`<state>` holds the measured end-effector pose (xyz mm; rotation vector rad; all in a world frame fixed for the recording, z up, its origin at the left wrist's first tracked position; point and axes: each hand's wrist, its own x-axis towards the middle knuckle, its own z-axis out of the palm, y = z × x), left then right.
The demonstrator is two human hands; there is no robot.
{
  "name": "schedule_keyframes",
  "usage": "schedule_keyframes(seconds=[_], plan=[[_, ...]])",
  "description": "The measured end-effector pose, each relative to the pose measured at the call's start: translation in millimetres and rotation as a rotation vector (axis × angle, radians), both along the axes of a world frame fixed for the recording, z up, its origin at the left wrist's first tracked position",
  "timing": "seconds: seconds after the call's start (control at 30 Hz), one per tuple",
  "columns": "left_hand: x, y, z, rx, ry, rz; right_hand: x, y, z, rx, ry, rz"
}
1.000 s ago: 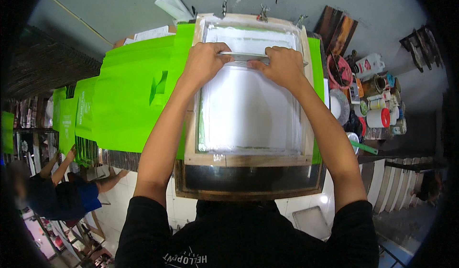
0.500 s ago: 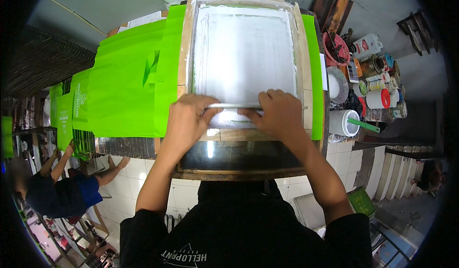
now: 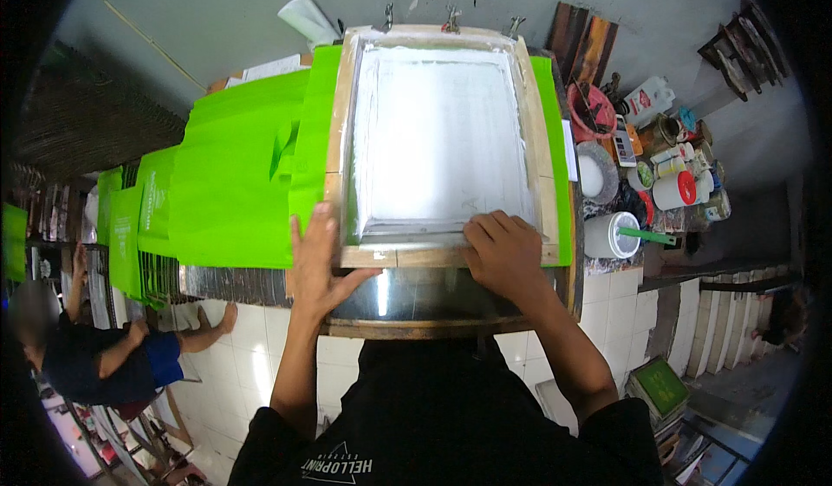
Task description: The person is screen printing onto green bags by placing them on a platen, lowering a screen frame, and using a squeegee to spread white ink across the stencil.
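— Grey wall behind, cluttered pots of ink to the right; what is on the bench?

— One wooden-framed printing screen with white mesh (image 3: pixel 438 135), lying flat over a bright green fabric bag (image 3: pixel 234 182), at the near end of a pass, I judge.

— And the hands?

— Left hand (image 3: pixel 319 265) lies spread, flat on the frame's near-left corner (holding nothing). Right hand (image 3: pixel 505 256) is curled, pressing a squeegee blade (image 3: pixel 416 226) at the near edge. Lifting the frame evenly seems next.

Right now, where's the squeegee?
In the head view, the squeegee lies across the near end of the wooden-framed screen, under the right hand; the left hand rests on the frame's near-left corner.
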<state>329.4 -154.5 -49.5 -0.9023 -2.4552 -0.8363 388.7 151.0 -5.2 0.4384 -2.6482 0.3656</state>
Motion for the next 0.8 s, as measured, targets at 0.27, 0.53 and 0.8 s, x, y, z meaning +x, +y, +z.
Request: schedule_keyframes(seconds=[0.27, 0.53, 0.8], plan=[[-64.8, 35.2, 104.5, 0.726, 0.073, -0.043, -57.6, 19.6, 154.7, 0.124, 0.435, -0.057], [-169.5, 24.3, 27.9, -0.25, -0.747, 0.577, -122.4, 7.3, 328.3, 0.01, -0.094, -0.502], [-195.6, -117.5, -20.4, 0.201, -0.702, 0.428, -206.2, 54.5, 328.9, -0.076, 0.256, -0.286]])
